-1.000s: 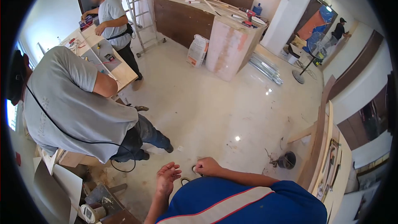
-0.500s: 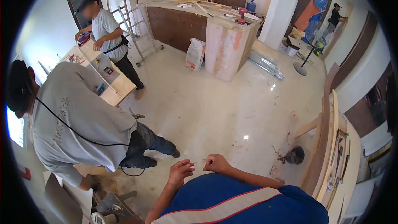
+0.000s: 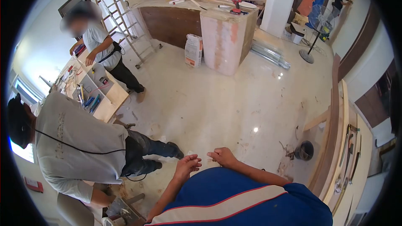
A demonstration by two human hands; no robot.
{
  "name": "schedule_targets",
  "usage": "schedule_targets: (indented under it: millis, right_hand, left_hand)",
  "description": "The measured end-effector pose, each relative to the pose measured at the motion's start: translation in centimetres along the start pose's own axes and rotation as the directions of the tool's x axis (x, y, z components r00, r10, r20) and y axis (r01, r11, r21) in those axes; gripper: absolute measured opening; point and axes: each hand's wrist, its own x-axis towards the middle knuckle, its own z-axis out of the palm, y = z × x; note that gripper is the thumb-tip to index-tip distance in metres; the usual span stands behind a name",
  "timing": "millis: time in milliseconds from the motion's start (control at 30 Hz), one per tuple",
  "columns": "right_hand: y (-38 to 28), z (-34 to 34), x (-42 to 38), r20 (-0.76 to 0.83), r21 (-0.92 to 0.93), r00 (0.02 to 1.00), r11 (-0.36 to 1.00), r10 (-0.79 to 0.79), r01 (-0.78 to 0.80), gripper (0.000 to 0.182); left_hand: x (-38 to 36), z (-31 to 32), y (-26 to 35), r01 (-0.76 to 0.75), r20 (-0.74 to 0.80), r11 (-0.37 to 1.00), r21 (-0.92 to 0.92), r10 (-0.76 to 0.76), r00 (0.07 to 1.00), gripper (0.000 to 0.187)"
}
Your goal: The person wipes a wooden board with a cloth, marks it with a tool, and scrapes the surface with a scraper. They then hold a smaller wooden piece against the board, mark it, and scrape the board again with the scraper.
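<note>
Both of my hands are held close together in front of my blue shirt (image 3: 247,184), low in the head view. My left hand (image 3: 187,167) is half open, its fingers loosely bent and slightly apart, with no object visible in it. A small gap separates it from my right hand (image 3: 222,157), whose fingers are curled in while the thumb points left. Whatever the right fingers may hold is hidden. Neither hand touches any surface; pale floor lies beneath them.
A co-worker in a grey shirt (image 3: 83,142) bends close on my left; another person (image 3: 98,44) stands by a wooden box unit (image 3: 115,102) with tools. Long boards (image 3: 335,142) line the right, beside a black bucket (image 3: 304,150). A counter (image 3: 222,42) and ladder (image 3: 113,8) stand ahead.
The view has shifted and tilted down a little. My right thumb now sticks out leftward from the curled fingers. The hands stay close together. The near co-worker's arm has moved slightly.
</note>
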Motion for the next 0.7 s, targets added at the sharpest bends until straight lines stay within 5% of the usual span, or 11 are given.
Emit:
schedule_targets:
  millis: [233, 433, 700]
  right_hand:
    - [2.1, -5.8, 0.6, -0.092, 0.061, 0.992, 0.994, -0.088, 0.094, 0.029]
    - [4.7, -10.8, 0.4, -0.030, 0.102, 0.999, 0.994, -0.021, 0.024, 0.019]
    - [7.9, -13.0, 0.4, -0.220, 0.432, 0.958, 0.899, 0.183, -0.073, 0.013]
  left_hand:
    - [4.0, 5.3, 2.2, 0.027, 0.015, 0.996, 0.090, -0.029, 0.999, 0.041]
    - [7.8, 9.8, 3.4, 0.059, 0.085, 0.983, 0.176, -0.075, 0.994, 0.041]
    - [11.9, 14.2, 5.4, 0.070, 0.193, 0.937, 0.343, -0.143, 0.971, 0.046]
